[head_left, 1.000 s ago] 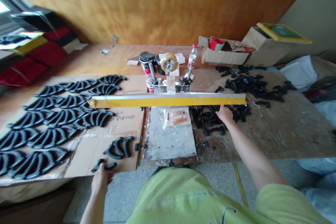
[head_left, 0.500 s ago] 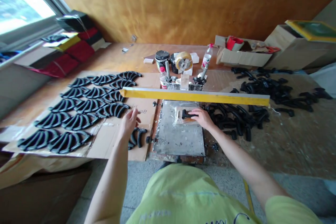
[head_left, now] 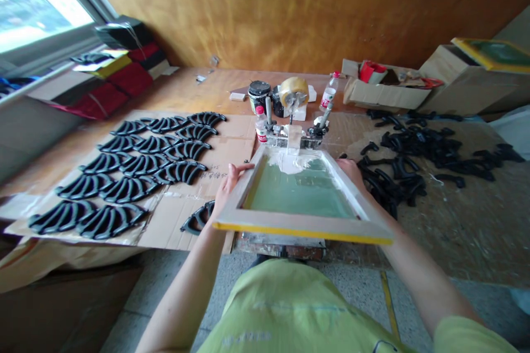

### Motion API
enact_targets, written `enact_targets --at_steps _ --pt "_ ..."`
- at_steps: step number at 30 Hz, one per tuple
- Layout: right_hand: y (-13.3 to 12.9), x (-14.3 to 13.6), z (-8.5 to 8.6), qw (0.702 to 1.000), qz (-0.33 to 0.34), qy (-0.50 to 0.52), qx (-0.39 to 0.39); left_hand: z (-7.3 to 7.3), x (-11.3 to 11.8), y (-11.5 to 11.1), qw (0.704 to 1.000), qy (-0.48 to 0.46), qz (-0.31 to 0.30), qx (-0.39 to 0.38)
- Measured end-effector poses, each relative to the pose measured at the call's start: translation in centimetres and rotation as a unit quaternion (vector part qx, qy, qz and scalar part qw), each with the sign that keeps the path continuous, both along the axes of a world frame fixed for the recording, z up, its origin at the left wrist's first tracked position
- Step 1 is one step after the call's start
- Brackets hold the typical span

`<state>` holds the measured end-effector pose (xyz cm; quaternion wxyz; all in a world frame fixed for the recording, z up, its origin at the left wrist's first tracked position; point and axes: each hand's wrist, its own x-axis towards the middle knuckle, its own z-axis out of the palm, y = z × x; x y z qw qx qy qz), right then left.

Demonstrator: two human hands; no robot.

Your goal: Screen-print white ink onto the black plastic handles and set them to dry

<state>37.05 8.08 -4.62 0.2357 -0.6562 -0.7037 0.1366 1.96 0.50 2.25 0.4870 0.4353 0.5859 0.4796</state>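
Observation:
A screen frame point(head_left: 298, 220) with green mesh and a yellow front edge lies lowered over the grey base plate point(head_left: 285, 241), tilted slightly and hinged at the back clamps point(head_left: 318, 129). My left hand point(head_left: 230, 182) is against its left side, fingers pointing forward along the rail. On the right side, my right hand point(head_left: 350, 170) holds the rail, its fingers partly hidden by the frame. White paste and a squeegee point(head_left: 294, 139) are at the mesh's far end. The black handle seen earlier on the plate is hidden beneath the screen.
Rows of black curved handles point(head_left: 128, 190) cover cardboard on the left. A loose pile of black handles point(head_left: 418, 143) lies right. Behind stand a black jar point(head_left: 259, 95), a tape roll point(head_left: 293, 92), bottles point(head_left: 330, 91) and an open carton point(head_left: 385, 94).
The raised screen frame has swung down over the plate. My right hand has left the black handle and moved to the frame's right side; my left hand has moved to its left side.

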Motion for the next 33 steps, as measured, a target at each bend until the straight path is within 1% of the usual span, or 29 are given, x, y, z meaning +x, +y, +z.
enact_targets --at_steps 1,2,3,4,6,7,9,11,13,16,18,20,21,22,23,25,26,27,30,32,33 --pt "0.8 0.5 0.7 1.000 -0.018 -0.001 0.015 -1.0 -0.3 -0.9 0.999 0.014 -0.013 -0.030" --pt "1.6 0.4 1.4 0.999 -0.022 -0.002 0.039 -2.1 -0.5 -1.7 0.998 0.021 -0.022 -0.050" --pt "2.4 -0.2 1.9 0.998 -0.010 -0.005 0.069 -3.3 -0.6 -2.3 0.998 0.016 -0.028 -0.063" --pt "3.2 -1.4 2.4 0.995 0.017 -0.010 0.099 -4.6 -0.6 -2.8 0.997 0.003 -0.029 -0.072" --pt "4.6 -4.6 3.0 0.985 0.100 -0.034 0.138 -7.1 -0.4 -3.3 0.995 -0.016 -0.027 -0.096" --pt "5.1 -6.3 3.1 0.980 0.137 -0.053 0.138 -8.3 -0.3 -3.3 0.993 -0.015 -0.023 -0.111" --pt "5.7 -9.2 2.8 0.972 0.186 -0.100 0.101 -10.2 -0.1 -3.1 0.991 0.002 -0.011 -0.133" --pt "5.3 -10.8 2.0 0.966 0.207 -0.144 0.050 -11.3 -0.1 -2.9 0.991 0.025 0.001 -0.131" --pt "3.9 -11.0 1.2 0.959 0.226 -0.170 0.027 -11.8 -0.3 -2.7 0.992 0.039 0.001 -0.118" --pt "1.0 -9.7 0.6 0.936 0.306 -0.168 0.048 -12.1 -0.5 -2.8 0.993 0.048 -0.006 -0.107" --pt "-0.3 -8.7 0.9 0.914 0.370 -0.156 0.056 -12.2 -0.5 -2.8 0.993 0.048 -0.006 -0.105" --pt "-0.6 -8.2 1.6 0.899 0.411 -0.146 0.040 -12.3 -0.5 -2.8 0.993 0.048 -0.007 -0.106" --pt "-0.3 -8.1 1.9 0.898 0.415 -0.141 0.027 -12.3 -0.5 -2.8 0.993 0.048 -0.008 -0.107" --pt "0.0 -8.2 2.1 0.904 0.405 -0.136 0.018 -12.3 -0.5 -2.9 0.993 0.049 -0.008 -0.108" --pt "0.4 -8.4 2.1 0.915 0.382 -0.130 0.019 -12.3 -0.5 -2.9 0.993 0.048 -0.010 -0.109" --pt "0.7 -8.9 1.7 0.935 0.331 -0.119 0.047 -12.2 -0.5 -3.0 0.993 0.038 -0.015 -0.111" --pt "0.6 -9.0 1.3 0.939 0.318 -0.116 0.065 -12.1 -0.5 -3.0 0.993 0.030 -0.019 -0.112" --pt "0.2 -9.1 0.9 0.938 0.318 -0.113 0.082 -12.0 -0.5 -3.0 0.993 0.022 -0.021 -0.114" --pt "-1.3 -8.6 -0.1 0.922 0.363 -0.097 0.094 -11.7 -0.4 -3.1 0.993 0.015 -0.018 -0.118" --pt "-1.4 -8.3 0.1 0.922 0.369 -0.080 0.082 -11.2 -0.3 -3.1 0.992 0.013 -0.015 -0.122" --pt "-0.9 -8.4 0.5 0.929 0.356 -0.072 0.075 -10.8 -0.3 -3.1 0.992 0.006 -0.015 -0.125"
